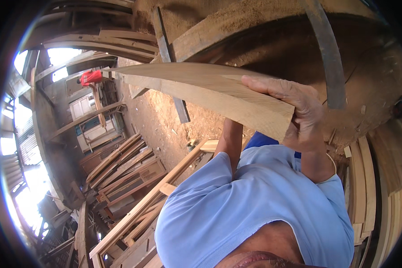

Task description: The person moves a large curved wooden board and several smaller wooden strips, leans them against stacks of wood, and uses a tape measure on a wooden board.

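A long, thick wooden plank (201, 89) stretches from just above my chest toward the far left. My right hand (301, 105) is closed around its near right end, thumb along the upper face and the other fingers down over the end. My left forearm (232, 136) rises behind the plank's near edge. The plank hides my left hand, so its grip does not show. At the plank's far end is a person in a red top (91, 77); too small to tell whether that person holds it.
Beyond the plank lies a large timber (236, 24) with sawdust on the ground around it. Dark flat bars (329, 58) cross near it. A wooden frame (143, 205) and stacked battens (118, 161) stand at left. More boards (364, 187) are piled at right.
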The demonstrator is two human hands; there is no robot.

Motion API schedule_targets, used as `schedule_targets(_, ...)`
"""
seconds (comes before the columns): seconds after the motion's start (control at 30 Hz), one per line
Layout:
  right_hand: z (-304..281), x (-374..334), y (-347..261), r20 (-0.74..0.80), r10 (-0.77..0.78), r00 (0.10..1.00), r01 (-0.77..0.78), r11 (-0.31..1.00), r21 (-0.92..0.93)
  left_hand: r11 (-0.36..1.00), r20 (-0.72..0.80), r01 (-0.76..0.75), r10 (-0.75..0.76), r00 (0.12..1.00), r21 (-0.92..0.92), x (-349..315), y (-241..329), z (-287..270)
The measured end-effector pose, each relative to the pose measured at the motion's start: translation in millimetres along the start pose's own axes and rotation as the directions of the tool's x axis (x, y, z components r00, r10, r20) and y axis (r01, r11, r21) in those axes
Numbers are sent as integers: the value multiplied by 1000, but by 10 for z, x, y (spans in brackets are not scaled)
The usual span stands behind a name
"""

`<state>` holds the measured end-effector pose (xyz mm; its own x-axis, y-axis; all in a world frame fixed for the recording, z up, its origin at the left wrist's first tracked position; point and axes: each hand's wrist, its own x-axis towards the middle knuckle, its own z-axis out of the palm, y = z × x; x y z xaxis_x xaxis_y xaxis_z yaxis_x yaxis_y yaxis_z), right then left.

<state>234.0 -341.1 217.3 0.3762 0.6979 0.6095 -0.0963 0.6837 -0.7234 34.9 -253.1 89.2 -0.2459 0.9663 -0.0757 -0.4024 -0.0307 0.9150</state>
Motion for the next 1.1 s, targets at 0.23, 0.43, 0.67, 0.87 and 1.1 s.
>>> schedule_targets(0.23, -53, 57, -69, 53, 88, 995, -86, 995, -41, 997, -13, 31, -30, 999, 70, -211, -67, -78)
schedule_targets(0.43, -118, 99, -116, 89, 112, 990, -103, 989, -108, 994, -8, 51, -51, 999, 95, -157, -101, -64)
schedule_targets(0.67, -54, 80, -123, 30, 136, 990, -131, 985, -115, 994, 37, 93, -95, 995, 53, 123, -75, -10)
schedule_targets(0.87, -50, 106, -154, -78, 170, 982, -185, 950, -251, 961, 177, 266, -250, 952, -77, 960, 316, -103)
schedule_targets(1.1, -214, 121, -10, -209, 174, 962, -247, 881, -403, 970, 240, -217, 188, 952, 105, 1578, 1763, 29)
